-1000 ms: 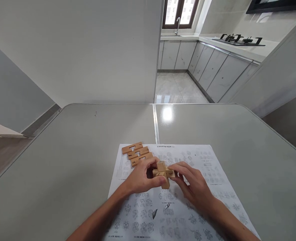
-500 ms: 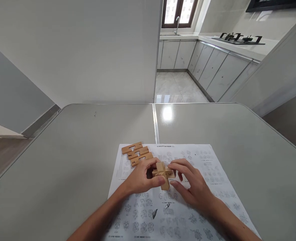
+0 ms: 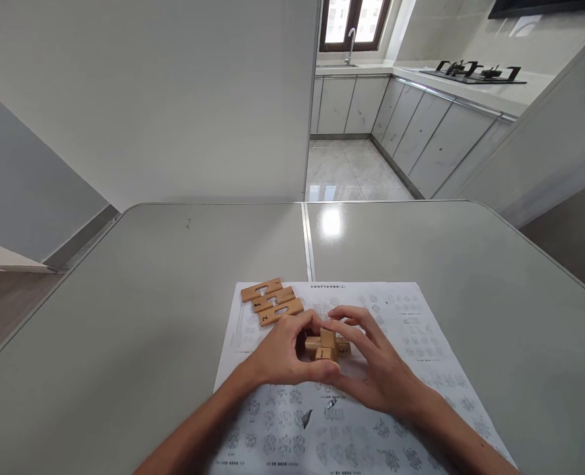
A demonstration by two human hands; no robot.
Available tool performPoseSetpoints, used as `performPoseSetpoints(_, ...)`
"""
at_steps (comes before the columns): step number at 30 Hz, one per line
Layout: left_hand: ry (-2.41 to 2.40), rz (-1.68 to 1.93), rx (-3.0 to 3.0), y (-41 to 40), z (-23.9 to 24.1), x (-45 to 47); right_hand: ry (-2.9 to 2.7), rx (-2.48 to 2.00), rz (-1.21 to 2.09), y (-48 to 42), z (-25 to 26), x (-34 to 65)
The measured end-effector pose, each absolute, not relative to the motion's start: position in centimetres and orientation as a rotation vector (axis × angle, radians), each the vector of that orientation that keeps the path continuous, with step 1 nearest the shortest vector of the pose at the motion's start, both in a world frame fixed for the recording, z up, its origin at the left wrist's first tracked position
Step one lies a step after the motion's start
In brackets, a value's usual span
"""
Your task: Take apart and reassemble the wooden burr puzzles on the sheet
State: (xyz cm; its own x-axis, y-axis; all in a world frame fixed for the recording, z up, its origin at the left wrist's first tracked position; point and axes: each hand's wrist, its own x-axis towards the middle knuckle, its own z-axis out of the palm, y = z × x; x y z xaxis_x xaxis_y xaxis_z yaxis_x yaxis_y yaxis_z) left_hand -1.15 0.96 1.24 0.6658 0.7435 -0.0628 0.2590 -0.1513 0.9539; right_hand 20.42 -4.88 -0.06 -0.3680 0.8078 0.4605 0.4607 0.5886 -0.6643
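Observation:
Between my two hands is a wooden burr puzzle [image 3: 327,342], a cross of interlocked light-brown bars with dark marks on some ends. My left hand [image 3: 288,351] curls round it from the left, thumb along the near side and fingers behind. From the right, my right hand [image 3: 374,361] closes on it with fingertips at its top and far side; its thumb is partly hidden near the left thumb. Up and left of the hands lie three slotted wooden pieces [image 3: 281,311], overlapping slightly, with handwritten numbers on them.
Under the hands is a large printed sheet [image 3: 401,409] of small puzzle drawings, with a small dark torn spot near its lower middle. The sheet lies on a grey table [image 3: 124,343] with a metal seam. Beyond are a wall and a kitchen with a stove [image 3: 473,74].
The puzzle has been turned, so a bar end now faces me where a long bar pointed down. My right hand has closed in on it, and both thumbs have come together.

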Motion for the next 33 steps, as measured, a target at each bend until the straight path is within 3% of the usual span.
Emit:
performPoseSetpoints(16, 0.834, 0.599, 1.564, 1.0, 1.2, -1.1, -1.854, -0.994, 0.563, -4.9, 0.2, 21.1)
performPoseSetpoints(24, 0.837, 0.704, 1.444, 0.7, 0.6, -1.0, -1.648, -1.375, 0.444, -3.4, -0.8, 21.2)
performPoseSetpoints(33, 0.92, 0.81, 1.413, 0.5, 0.9, -0.7, -1.822, -1.468, 0.477, -3.6, -2.6, 20.8)
